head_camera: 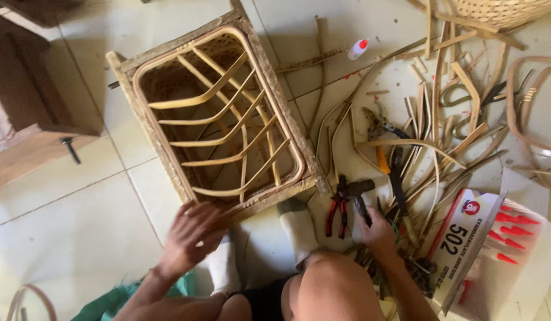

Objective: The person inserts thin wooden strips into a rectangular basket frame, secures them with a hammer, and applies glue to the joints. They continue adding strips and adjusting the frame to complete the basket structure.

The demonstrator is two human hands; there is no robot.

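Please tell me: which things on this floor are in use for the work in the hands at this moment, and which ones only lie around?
In use:
- rattan frame, with the left hand on its near edge
- hammer, gripped by the right hand

Lying about:
- red-handled pliers
- small glue bottle
- loose rattan strips
- box of glue tubes
- woven basket

Cut off by the top edge: a woven basket; by the left edge, dark wooden furniture. Hidden under the right hand: most of the hammer handle. Too tangled to separate singly: rattan strips and the tools among them.
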